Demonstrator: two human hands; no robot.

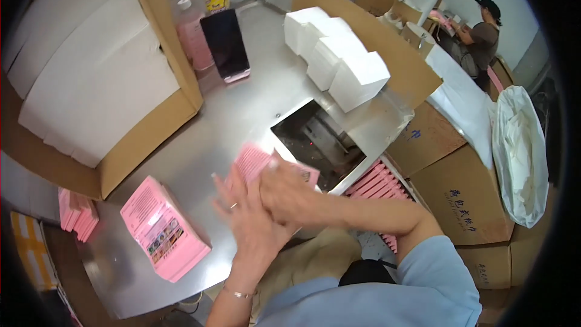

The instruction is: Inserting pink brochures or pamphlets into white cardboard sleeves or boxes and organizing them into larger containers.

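Above the near edge of the metal table, my two hands come together around a pink printed paper sleeve (253, 161). My left hand (253, 221), with a ring and a bracelet, lies along its near left side, fingers stretched, the thumb hidden. Over its right part, my right hand (283, 191) is curled, fingertips mostly out of sight. Another pink printed corner (308, 174) sticks out to the right of it; whether it is the same sleeve I cannot tell. To the left rests a thick stack of pink printed sleeves (163, 230).
Beyond my hands is a rectangular opening (318, 142) in the metal table (181, 157). White paper stacks (339, 54) stand behind it. A large carton (151, 127) holds white stacks at left. A phone (225, 45) leans by bottles. Pink packs (378, 183) lie right. Another person (481, 39) sits far right.
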